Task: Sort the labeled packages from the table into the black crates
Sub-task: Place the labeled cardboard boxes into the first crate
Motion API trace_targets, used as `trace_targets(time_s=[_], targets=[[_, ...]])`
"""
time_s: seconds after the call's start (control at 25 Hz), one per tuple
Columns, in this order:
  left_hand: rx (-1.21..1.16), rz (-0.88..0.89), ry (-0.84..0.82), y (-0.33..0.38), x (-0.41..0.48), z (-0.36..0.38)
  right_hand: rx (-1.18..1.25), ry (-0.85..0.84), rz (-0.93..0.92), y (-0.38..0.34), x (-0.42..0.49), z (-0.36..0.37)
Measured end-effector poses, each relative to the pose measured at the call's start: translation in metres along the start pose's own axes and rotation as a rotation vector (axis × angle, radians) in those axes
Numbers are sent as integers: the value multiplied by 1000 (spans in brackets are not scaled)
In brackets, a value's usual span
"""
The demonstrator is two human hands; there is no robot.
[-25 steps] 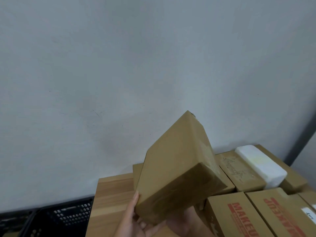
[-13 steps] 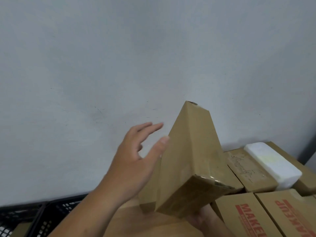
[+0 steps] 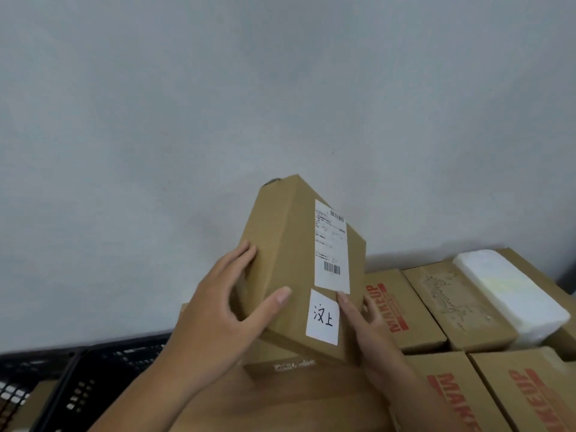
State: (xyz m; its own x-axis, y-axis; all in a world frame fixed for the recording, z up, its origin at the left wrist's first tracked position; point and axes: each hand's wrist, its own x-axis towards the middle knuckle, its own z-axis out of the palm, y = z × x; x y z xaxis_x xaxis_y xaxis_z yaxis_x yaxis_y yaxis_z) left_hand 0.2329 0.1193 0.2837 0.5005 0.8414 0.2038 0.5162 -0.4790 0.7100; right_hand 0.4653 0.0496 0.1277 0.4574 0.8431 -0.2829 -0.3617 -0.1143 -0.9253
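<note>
Down on the left sit the black crates [image 3: 93, 378], low beside the table [image 3: 311, 410]. Our left grip [image 3: 215, 316] is wrapped round the left side of the brown cardboard box [image 3: 280, 275], thumb on the front. We hold the box up in the air, tilted, above the table, with its shipping label [image 3: 331, 244] and small white tag [image 3: 322, 318] facing us. Our right grip [image 3: 367, 332] holds the lower right edge, thumb beside the tag. We think the box is stiff and not too heavy, but its sides look smooth, so it could slip. Holding two opposite sides near the bottom seems best. More MAKEUP boxes [image 3: 402, 310] and a white foam block [image 3: 511, 291] lie on the right.
</note>
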Motion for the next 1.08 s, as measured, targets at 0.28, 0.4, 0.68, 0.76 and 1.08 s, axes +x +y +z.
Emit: trace_targets(time_s=[0.28, 0.4, 0.68, 0.76, 1.08], targets=[[-143, -174, 150, -87, -32, -20, -140, -12, -129, 1, -9, 33], [-272, -245, 185, -119, -60, -41, -171, -54, -113, 14, -24, 63], [-386, -275, 293, -193, -138, -111, -258, -158, -58, 49, -79, 158], [-397, -269, 310, -218, -166, -140, -277, -147, -55, 66, -101, 194], [-351, -296, 327, -307, -259, -254, -344, -134, -28, 125, -177, 326]])
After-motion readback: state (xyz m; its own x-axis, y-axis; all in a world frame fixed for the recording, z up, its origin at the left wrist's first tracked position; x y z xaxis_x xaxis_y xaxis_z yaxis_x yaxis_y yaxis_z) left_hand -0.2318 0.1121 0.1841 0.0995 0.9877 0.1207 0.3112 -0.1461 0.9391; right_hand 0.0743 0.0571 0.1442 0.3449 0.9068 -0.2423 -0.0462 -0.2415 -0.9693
